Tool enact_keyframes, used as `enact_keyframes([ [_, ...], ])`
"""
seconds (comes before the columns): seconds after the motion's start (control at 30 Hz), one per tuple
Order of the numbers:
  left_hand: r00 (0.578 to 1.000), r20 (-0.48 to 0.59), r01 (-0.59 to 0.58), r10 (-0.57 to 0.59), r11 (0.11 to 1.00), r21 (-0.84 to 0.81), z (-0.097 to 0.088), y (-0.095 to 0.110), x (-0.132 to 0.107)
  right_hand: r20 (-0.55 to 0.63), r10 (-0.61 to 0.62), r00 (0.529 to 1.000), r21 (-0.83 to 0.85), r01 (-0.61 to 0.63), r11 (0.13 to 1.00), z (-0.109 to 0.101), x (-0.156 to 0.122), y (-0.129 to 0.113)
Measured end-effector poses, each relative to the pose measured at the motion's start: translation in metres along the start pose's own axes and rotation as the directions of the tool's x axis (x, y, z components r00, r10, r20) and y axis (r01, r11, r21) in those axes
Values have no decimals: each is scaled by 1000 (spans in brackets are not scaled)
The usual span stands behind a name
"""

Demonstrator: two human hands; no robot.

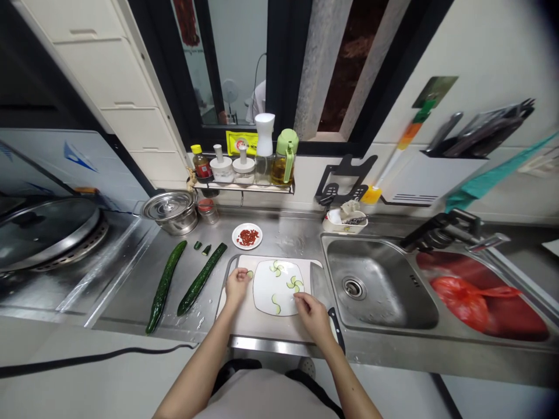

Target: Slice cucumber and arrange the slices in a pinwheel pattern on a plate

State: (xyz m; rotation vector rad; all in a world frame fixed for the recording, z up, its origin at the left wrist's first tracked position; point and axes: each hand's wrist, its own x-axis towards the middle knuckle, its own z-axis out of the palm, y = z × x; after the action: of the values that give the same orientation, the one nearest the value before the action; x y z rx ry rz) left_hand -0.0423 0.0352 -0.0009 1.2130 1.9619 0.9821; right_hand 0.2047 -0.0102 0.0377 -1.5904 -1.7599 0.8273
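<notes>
Just left of the plate (262, 295) | left hand (237, 286) pinched a slice (250, 274) between fingertips | right hand (312, 311) was at the right rim, fingertips together, any hold unclear | slice seemed light, slippery, tearable, best gripped by its rind

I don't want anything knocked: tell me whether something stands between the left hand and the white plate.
Nothing visible does. The left hand, holding a cucumber piece, is beside the left edge of the plate. The knife lies beyond, by the right hand.
</notes>
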Motion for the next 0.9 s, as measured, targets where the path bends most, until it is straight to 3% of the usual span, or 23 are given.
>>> enact_keyframes([
  [0.1, 993, 89, 104, -73, 903, -417, -5, 17, -4, -7, -7, 1000, 63, 7, 998, 3, 10, -11],
  [0.23, 978, 209, 103, 21, 816, -569, -20, 50, -17, -1, -2, 1000, 205, 2, 979, 3, 29, -38],
  [0.37, 947, 299, 90, 119, 794, -601, -35, 80, -29, 38, -78, 996, 317, 62, 946, 0, 44, -69],
  [0.5, 916, 348, 46, 199, 810, -584, -42, 96, -36, 110, -141, 984, 374, 90, 923, 0, 50, -90],
  [0.77, 934, 284, -35, 216, 847, -530, -37, 94, -43, 67, -110, 992, 479, 64, 875, 4, 48, -93],
  [0.9, 929, 233, -155, 287, 875, -458, -39, 95, -44, 89, -84, 992, 497, 29, 867, 3, 49, -93],
])
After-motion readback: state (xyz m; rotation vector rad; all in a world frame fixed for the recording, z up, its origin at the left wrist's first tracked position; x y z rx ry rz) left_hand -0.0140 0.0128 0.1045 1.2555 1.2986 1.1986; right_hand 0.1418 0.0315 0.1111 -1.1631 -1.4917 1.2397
